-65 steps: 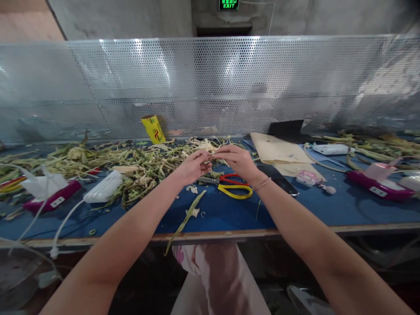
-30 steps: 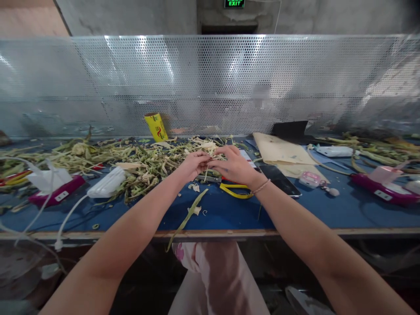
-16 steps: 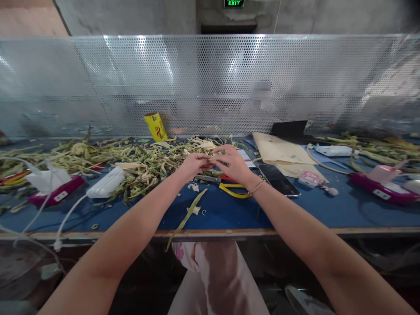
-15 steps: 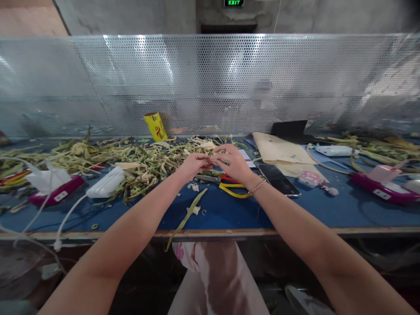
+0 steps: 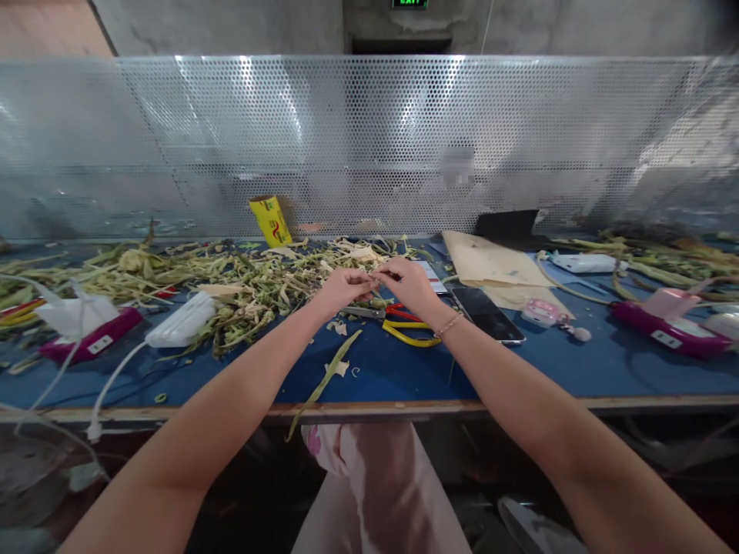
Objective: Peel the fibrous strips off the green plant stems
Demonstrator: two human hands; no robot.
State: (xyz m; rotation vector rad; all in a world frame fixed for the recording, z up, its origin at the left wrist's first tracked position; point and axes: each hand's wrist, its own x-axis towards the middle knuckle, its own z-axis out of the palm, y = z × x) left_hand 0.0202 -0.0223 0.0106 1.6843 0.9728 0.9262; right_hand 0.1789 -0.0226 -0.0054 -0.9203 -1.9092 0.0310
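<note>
Left hand [image 5: 346, 288] and right hand [image 5: 411, 285], fingers bent, meet near the scissors [image 5: 379, 314].

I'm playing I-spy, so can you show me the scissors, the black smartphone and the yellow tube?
Scissors [image 5: 399, 337]: head view, on the yellow handle.
Black smartphone [image 5: 488, 314]: head view, on the dark screen.
Yellow tube [image 5: 271, 221]: head view, on its printed side.

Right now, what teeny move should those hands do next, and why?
Perhaps ease the right hand slightly away from the left hand, clear of the scissors lying close by: the hands meet so closely that whatever they may pinch can't be made out.
</note>
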